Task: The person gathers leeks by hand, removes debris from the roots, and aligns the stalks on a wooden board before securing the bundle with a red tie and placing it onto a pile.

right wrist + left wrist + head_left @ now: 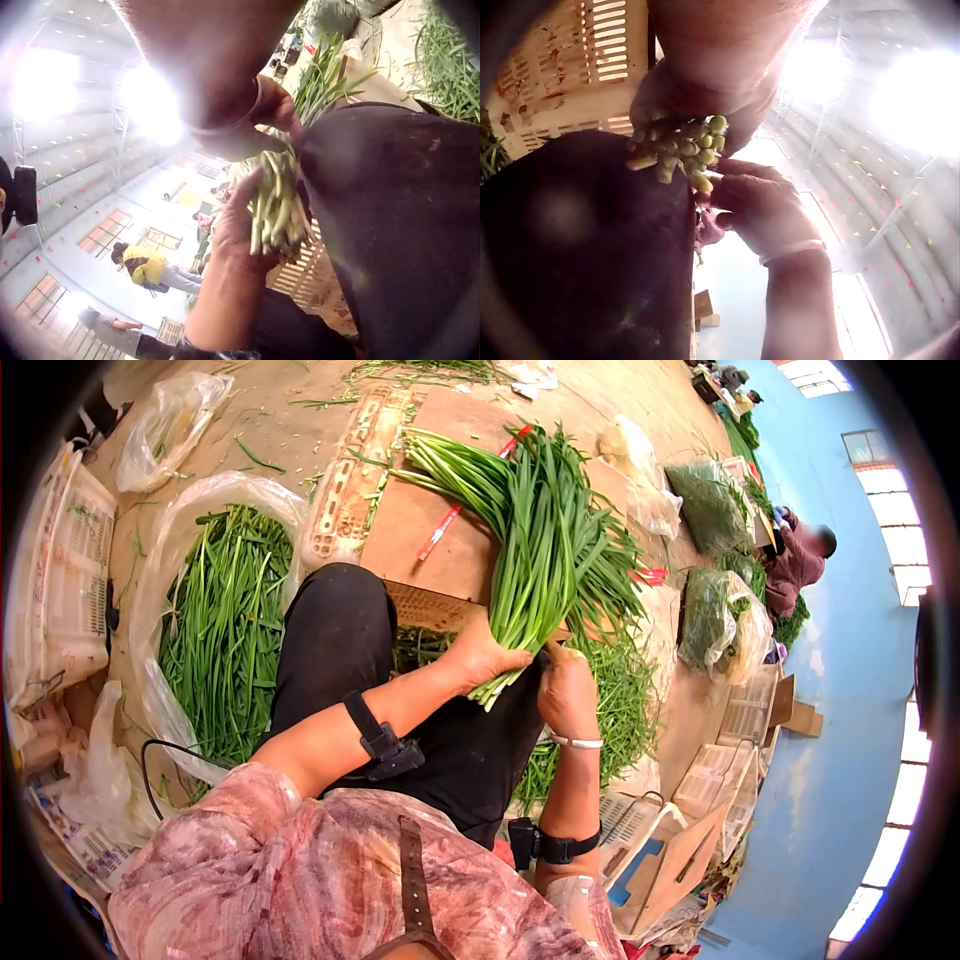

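Note:
A bundle of garlic chives (540, 550) lies over the person's lap and the board (400, 550), leaves fanned away from the body. My left hand (485, 657) grips it around the pale stems, close to the cut ends. In the left wrist view the stem ends (705, 146) stick out below that hand. My right hand (567, 690), with a white bracelet on the wrist, is at the bundle's right side. Its curled fingers pinch at the edge of the stems in the left wrist view. A red-and-white strip (438, 533) lies on the board under the leaves.
At the left stands a clear plastic bag (145, 630) full of chives. Loose chives (620, 710) are heaped beside the right knee. Filled bags (708, 505) and another person (795, 560) are farther right. Plastic crates (715, 775) stand at the lower right.

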`<state>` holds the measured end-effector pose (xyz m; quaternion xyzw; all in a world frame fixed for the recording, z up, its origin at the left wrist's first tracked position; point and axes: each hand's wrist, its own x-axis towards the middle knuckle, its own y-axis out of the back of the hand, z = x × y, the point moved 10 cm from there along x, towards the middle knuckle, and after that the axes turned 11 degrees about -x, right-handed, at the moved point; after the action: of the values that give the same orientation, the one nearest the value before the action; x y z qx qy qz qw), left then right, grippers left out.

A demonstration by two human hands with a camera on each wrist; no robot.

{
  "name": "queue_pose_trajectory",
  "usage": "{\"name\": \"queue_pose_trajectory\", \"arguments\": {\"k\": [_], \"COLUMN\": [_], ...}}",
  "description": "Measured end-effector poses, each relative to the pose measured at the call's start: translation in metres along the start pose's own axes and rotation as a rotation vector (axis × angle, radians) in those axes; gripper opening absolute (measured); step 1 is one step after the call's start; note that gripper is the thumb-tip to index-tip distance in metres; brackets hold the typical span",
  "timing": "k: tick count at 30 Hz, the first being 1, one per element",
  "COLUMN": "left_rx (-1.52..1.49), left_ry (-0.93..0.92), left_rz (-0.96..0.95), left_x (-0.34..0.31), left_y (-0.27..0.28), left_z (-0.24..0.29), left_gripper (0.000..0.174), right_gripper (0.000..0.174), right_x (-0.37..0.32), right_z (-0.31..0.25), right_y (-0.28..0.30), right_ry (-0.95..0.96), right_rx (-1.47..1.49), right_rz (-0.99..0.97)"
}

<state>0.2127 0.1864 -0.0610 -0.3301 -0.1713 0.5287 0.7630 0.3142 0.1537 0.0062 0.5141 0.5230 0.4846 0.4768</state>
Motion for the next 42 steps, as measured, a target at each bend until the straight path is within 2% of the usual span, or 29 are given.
{"name": "queue_pose_trajectory", "arguments": {"k": [1,2,3,5,6,7,9,10,11,13,14,16,17,19,20,21,22,23,25,27,29,31,33,34,35,36,38,39,42], "left_rx": [0.065,0.230,0.229,0.712,0.784,0.781,0.988,0.845,0.843,0.160,0.159,-0.465,-0.467,0.334,0.333,0.191,0.050,-0.225,-0.664,-0.847,-0.549,-0.496,-0.494,-0.485,-0.480,-0.449,-0.231,-0.244,-0.520], "left_ry": [-0.075,-0.083,-0.083,-0.243,-0.305,-0.302,-0.092,0.007,0.006,-0.086,-0.083,-0.088,-0.086,-0.216,-0.215,-0.165,-0.114,-0.094,0.083,0.231,0.312,0.265,0.305,0.281,0.287,0.343,0.366,0.387,0.352], "left_rz": [0.005,0.001,0.004,0.301,0.293,0.288,0.199,0.195,0.197,0.208,0.209,0.093,0.092,0.119,0.123,0.108,0.092,0.075,-0.038,-0.090,-0.029,0.013,0.168,0.171,0.167,0.127,0.057,0.058,0.019], "left_x": [0.001,0.002,0.003,-0.007,-0.009,-0.005,0.009,-0.004,0.006,0.036,0.036,0.033,0.030,0.012,0.002,-0.009,-0.015,-0.012,-0.017,-0.014,-0.011,-0.010,-0.012,-0.013,-0.013,-0.014,-0.010,-0.015,-0.013], "left_y": [0.002,0.006,0.007,0.027,0.022,0.027,0.034,0.021,0.037,0.081,0.083,0.073,0.068,0.038,0.026,0.014,0.010,0.022,0.008,0.000,0.008,0.007,0.019,0.021,0.023,0.022,0.027,0.021,0.013], "left_z": [0.005,0.005,-0.005,-0.006,-0.003,-0.017,-0.054,-0.023,-0.058,-0.152,-0.152,-0.146,-0.143,-0.078,-0.046,-0.016,-0.005,-0.023,-0.026,-0.034,-0.039,-0.032,-0.040,-0.039,-0.038,-0.040,-0.039,-0.034,-0.042], "left_gripper": [0.054,0.059,0.059,0.074,0.076,0.076,0.067,0.065,0.065,0.065,0.065,0.067,0.067,0.066,0.066,0.052,0.039,0.044,0.042,0.042,0.041,0.039,0.038,0.039,0.039,0.040,0.043,0.047,0.051], "right_gripper": [0.028,0.022,0.019,0.017,0.012,0.013,0.022,0.022,0.026,0.030,0.031,0.032,0.030,0.028,0.023,0.018,0.013,0.011,0.012,0.009,0.010,0.010,0.010,0.010,0.010,0.009,0.009,0.007,0.007], "right_x": [0.001,0.001,0.003,0.012,0.018,0.023,0.032,0.035,0.038,0.043,0.044,0.044,0.045,0.046,0.044,0.040,0.040,0.041,0.037,0.034,0.035,0.032,0.026,0.020,0.006,-0.008,-0.032,-0.042,-0.055], "right_z": [0.004,-0.006,-0.005,-0.028,-0.043,-0.055,-0.068,-0.070,-0.065,-0.063,-0.064,-0.063,-0.061,-0.057,-0.049,-0.040,-0.033,-0.020,-0.020,-0.022,-0.028,-0.032,-0.033,-0.046,-0.071,-0.093,-0.128,-0.127,-0.109], "right_y": [0.008,0.039,0.050,0.054,0.050,0.041,0.021,0.017,0.007,-0.001,-0.002,-0.004,-0.004,-0.007,-0.002,0.005,0.003,-0.014,-0.010,-0.006,-0.005,-0.006,0.001,0.011,0.041,0.052,0.056,0.049,0.066], "right_ry": [-0.067,-0.045,-0.118,-0.017,0.005,0.048,0.052,0.055,0.002,-0.047,-0.047,-0.057,-0.075,-0.090,-0.095,-0.101,-0.122,-0.133,-0.205,-0.223,-0.126,-0.139,-0.139,-0.062,0.135,0.254,0.411,0.361,0.338], "right_rx": [-0.070,0.000,0.115,0.220,0.218,0.170,-0.040,-0.041,-0.119,-0.200,-0.211,-0.223,-0.207,-0.193,0.025,0.245,0.404,0.657,0.870,0.931,0.882,0.908,0.830,0.729,0.525,0.493,0.510,0.800,1.032], "right_rz": [-0.024,0.200,0.253,0.274,0.244,0.219,0.126,0.124,0.063,-0.001,-0.001,-0.006,-0.006,-0.005,0.106,0.214,0.168,0.123,-0.011,-0.015,-0.006,0.013,0.082,0.107,0.292,0.312,0.055,-0.095,-0.193]}}
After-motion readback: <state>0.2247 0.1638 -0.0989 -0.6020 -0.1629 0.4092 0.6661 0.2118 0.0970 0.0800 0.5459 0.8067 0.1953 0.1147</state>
